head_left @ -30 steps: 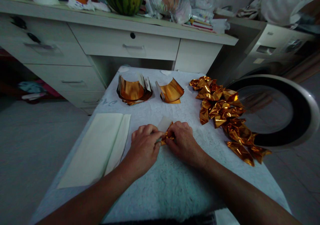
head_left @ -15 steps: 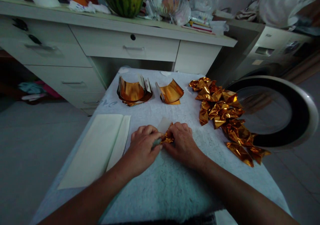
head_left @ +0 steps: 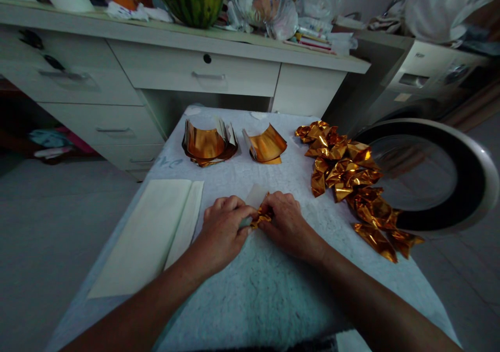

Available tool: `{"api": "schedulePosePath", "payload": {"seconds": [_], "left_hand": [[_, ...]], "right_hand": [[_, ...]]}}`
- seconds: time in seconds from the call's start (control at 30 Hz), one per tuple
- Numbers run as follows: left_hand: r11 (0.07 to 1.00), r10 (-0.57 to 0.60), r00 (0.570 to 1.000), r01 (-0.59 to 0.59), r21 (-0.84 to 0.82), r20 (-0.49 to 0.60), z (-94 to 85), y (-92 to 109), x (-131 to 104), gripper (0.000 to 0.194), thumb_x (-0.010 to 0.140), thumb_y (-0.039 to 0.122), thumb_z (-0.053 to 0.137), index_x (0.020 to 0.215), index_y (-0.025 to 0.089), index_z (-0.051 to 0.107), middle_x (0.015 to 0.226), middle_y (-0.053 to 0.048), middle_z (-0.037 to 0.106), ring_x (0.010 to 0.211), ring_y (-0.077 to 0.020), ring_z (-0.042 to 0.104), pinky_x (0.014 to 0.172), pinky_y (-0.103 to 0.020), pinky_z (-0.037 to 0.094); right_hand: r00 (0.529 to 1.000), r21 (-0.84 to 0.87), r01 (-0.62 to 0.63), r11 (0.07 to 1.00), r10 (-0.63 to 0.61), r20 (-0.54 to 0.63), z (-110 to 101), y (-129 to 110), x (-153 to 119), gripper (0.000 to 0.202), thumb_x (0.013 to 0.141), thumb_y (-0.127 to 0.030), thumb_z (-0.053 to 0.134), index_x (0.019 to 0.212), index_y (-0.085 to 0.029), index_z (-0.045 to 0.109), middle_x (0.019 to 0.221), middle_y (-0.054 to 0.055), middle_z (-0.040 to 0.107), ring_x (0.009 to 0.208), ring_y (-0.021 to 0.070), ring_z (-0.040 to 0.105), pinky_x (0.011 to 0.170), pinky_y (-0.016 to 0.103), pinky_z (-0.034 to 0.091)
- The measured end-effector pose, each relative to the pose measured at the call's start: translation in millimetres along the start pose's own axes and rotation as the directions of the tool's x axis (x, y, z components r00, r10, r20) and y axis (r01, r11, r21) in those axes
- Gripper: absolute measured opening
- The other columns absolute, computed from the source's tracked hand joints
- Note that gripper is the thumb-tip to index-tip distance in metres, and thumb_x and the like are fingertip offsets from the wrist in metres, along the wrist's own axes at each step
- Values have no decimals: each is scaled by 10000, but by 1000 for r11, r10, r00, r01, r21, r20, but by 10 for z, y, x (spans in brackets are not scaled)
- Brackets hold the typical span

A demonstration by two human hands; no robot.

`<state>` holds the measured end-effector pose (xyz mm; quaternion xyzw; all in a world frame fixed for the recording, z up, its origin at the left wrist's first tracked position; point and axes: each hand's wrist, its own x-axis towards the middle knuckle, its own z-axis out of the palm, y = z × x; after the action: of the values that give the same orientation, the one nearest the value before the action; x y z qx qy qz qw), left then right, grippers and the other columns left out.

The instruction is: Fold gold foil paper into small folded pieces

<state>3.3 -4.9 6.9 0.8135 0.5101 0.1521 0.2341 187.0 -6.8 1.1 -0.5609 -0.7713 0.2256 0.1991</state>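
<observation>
Between my two hands, at the middle of the cloth-covered table point(head_left: 269, 300), is a small crumpled piece of gold foil paper point(head_left: 262, 217). A pale, translucent sheet point(head_left: 256, 193) shows just behind it. My left hand point(head_left: 226, 229) is closed, its thumb and fingers pinching the left side of the foil paper. My right hand point(head_left: 285, 224) closes round the right side, its fingers curled over the gold. Much of the piece is hidden by my fingers. Two stacks of curved gold foil sheets stand beyond, a larger stack point(head_left: 207, 143) and a smaller stack point(head_left: 269, 145).
A pile of folded gold foil pieces point(head_left: 344, 172) runs down the table's right edge. A folded cream paper point(head_left: 148, 227) lies on the left. Behind stand a white desk point(head_left: 234, 76) bearing a watermelon point(head_left: 191, 0), and a washing machine with its round door point(head_left: 478, 175) open.
My right hand's fingers have shifted slightly against the foil paper, and a little more of the gold shows. My left hand and the surroundings are almost unchanged.
</observation>
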Motion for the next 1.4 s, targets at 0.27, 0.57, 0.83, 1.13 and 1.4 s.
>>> {"api": "schedulePosePath", "payload": {"seconds": [0.27,0.57,0.83,1.13,1.4], "left_hand": [[1000,-5,1000,5,2,13,-3,-9,0,332,813,141,575,1071,321,680,1068,-22,610,1050,-270,493,854,-423,381],[1000,0,1000,0,-12,8,8,-12,-10,344,819,136,566,1094,314,671,1067,-25,604,1051,-265,486,870,-425,373],[1000,11,1000,-11,-23,3,1,16,-22,225,877,247,573,1065,307,678,1052,-30,611,1038,-267,491,848,-430,365],[995,89,992,-85,44,-86,107,39,17,110,887,196,572,934,257,651,975,-24,616,997,-253,499,863,-443,347],[999,42,969,-36,33,-243,194,28,7,443,814,184,638,1229,233,490,1191,-81,580,1138,-301,483,956,-483,383]], "right_hand": [[998,57,-8,998,5,55,-85,-4,13,250,758,-26,572,929,-208,551,908,13,559,879,190,459,804,336,332],[997,103,25,994,-32,74,-137,14,19,338,733,35,519,956,-217,555,912,2,581,894,181,475,832,340,334],[999,305,0,952,-12,37,-156,88,9,214,754,-88,579,920,-210,523,899,12,603,856,175,526,768,318,420],[947,76,-88,993,107,-303,-121,282,192,8,821,-199,584,816,-192,584,815,33,582,811,193,521,772,344,391],[973,-203,-147,968,105,-204,-5,197,191,163,842,-305,643,960,-194,659,993,98,590,952,273,468,832,403,345]]}}
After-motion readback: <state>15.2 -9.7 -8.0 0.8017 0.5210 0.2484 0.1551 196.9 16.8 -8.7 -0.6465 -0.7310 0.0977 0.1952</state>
